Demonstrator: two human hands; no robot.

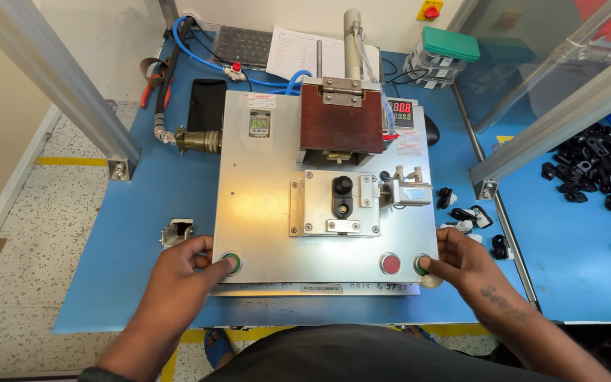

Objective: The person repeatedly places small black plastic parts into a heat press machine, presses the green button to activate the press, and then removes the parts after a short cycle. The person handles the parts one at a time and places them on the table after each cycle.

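I see my left hand (191, 265) resting on the front edge of the flat grey metal machine plate (263, 177), with the thumb pressing the round green push button on the left (231, 263). My right hand (461, 263) lies at the opposite corner and its thumb touches the round green push button on the right (422, 265). The fingers of both hands are loosely curled and grip nothing. Just beside the right green button sits a round red button (390, 263). In the middle of the plate, a small black plastic part (342, 196) lies in a bolted steel fixture, below a brown rectangular block with a hinge (341, 119). The machine stands on a smooth blue desk (143, 212). More black plastic pieces (599, 166) are heaped at the right.
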